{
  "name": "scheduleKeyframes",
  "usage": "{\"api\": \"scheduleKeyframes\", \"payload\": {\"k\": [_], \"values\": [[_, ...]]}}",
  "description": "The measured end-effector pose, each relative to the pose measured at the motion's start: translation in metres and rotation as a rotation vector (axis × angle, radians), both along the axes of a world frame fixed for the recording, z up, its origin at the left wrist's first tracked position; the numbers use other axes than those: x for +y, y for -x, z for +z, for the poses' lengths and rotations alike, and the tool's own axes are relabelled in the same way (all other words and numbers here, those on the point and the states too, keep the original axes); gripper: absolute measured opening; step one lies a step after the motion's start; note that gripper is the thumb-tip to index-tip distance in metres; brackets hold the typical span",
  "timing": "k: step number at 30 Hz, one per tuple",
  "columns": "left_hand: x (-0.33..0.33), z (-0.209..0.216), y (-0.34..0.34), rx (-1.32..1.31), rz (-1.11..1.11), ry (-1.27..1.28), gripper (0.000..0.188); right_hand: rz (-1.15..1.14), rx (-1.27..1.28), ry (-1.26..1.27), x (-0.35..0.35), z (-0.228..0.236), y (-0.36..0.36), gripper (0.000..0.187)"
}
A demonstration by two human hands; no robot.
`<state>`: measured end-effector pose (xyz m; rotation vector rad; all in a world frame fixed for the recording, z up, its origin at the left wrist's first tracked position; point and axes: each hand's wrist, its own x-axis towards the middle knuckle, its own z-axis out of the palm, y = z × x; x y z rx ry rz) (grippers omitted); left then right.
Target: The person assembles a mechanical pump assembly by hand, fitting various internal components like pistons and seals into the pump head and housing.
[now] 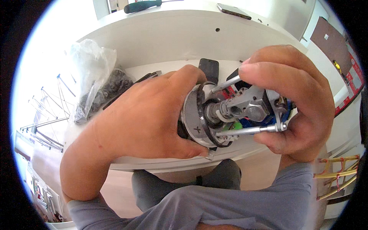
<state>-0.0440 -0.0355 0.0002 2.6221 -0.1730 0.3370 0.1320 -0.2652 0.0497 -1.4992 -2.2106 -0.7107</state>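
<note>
The mechanism (256,110) is mostly silver, the screwdriver handle (142,6) dark green, the shirt (168,212) grey.

Bag (94,63) crowds left hand (147,115); ledge (172,38) bars far side; gap between screwdriver (142,6) and phone (234,11).

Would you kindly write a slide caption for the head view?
Left hand and right hand hold a metal device; a clear bag lies left.

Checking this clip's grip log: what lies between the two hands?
Between the left hand and the right hand, the head view shows a metal mechanism with two silver rods.
</note>
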Motion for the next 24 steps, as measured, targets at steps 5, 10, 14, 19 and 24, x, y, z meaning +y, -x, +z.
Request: {"api": "scheduleKeyframes", "payload": {"k": [5, 10, 14, 19, 24], "values": [[-0.001, 0.003, -0.001, 0.032, 0.011, -0.021, 0.108, -0.102, 0.005, -0.024, -0.003, -0.003, 0.004, 0.072], [-0.003, 0.004, 0.000, 0.036, 0.030, -0.026, 0.111, -0.043, -0.007, -0.040, 0.001, -0.006, -0.002, 0.071], [-0.003, 0.004, 0.002, 0.045, 0.051, -0.028, 0.113, 0.001, -0.004, -0.054, 0.004, -0.006, -0.005, 0.069], [-0.003, 0.004, 0.001, 0.045, 0.058, -0.055, 0.115, -0.022, -0.004, -0.045, -0.002, -0.005, -0.006, 0.068], [-0.003, 0.003, 0.000, 0.046, 0.047, -0.038, 0.113, -0.009, -0.001, -0.043, 0.000, -0.006, -0.008, 0.071]]}}
